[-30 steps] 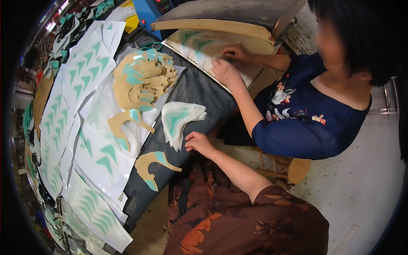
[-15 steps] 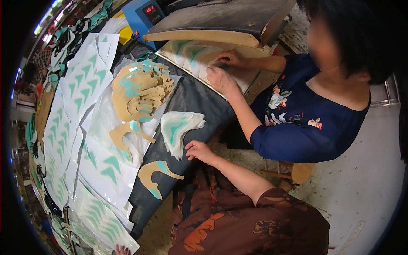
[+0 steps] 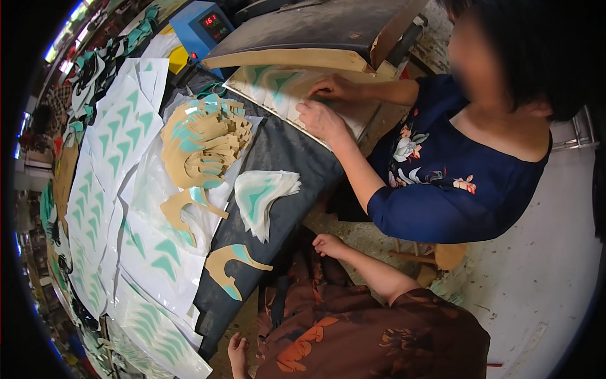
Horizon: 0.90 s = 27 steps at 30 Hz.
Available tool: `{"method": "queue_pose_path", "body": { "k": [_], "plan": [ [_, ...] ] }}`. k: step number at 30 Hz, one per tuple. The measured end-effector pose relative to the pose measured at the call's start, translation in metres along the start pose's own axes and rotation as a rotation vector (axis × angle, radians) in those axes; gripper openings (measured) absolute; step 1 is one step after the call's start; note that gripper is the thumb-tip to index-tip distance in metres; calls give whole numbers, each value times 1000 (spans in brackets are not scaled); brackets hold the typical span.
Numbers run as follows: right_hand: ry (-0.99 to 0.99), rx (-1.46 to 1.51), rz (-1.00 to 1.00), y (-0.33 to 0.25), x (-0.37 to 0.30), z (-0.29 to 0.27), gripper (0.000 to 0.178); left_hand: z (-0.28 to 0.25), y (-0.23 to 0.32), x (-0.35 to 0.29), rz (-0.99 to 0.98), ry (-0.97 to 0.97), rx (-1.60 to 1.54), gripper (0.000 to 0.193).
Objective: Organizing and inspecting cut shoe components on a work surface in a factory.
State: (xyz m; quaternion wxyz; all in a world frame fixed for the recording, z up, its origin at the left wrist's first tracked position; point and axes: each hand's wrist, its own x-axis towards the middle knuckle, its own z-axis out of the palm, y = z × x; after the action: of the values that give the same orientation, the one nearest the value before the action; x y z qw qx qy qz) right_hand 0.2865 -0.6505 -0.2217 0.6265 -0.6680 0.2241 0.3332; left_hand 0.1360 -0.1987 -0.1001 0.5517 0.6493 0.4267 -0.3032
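My right hand [image 3: 328, 243] hovers over my brown patterned lap, fingers loosely curled and empty, just right of the dark cloth-covered bench [image 3: 284, 151]. The thing nearest to it is a small stack of white film pieces with teal chevrons [image 3: 265, 196], a little up and to the left. A tan curved cut-out with teal tips [image 3: 230, 262] lies on the dark cloth near the bench edge. My left hand [image 3: 238, 354] shows at the bottom edge, fingers apart, resting beside my clothing and holding nothing.
A pile of tan and teal cut-outs [image 3: 205, 142] sits farther up the bench. White sheets printed with teal chevrons [image 3: 113, 145] cover the left side. A co-worker in a dark blue top presses both hands [image 3: 319, 110] on a sheet under a flat press [image 3: 315, 38]. A blue control box [image 3: 205, 25] stands behind.
My right hand has drawn back from the stack of white film pieces toward my lap. My left hand has come into view at the bottom edge.
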Motion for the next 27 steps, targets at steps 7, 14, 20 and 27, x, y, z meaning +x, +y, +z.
{"method": "queue_pose_path", "body": {
  "k": [7, 14, 20, 27],
  "plan": [
    [125, -34, 157, 50, -1, -20, 14, 9, 8, -2, -6, 25, -8, 31],
    [138, -19, 193, 64, 1, -25, 11, 6, 6, 5, 33, 11, 4, 32],
    [136, -34, 222, 64, -1, -23, 10, 14, 15, 6, 8, 13, 22, 33],
    [142, -1, 222, 65, -4, -22, 9, 20, 20, 5, -10, 13, 39, 34]
  ]
}}
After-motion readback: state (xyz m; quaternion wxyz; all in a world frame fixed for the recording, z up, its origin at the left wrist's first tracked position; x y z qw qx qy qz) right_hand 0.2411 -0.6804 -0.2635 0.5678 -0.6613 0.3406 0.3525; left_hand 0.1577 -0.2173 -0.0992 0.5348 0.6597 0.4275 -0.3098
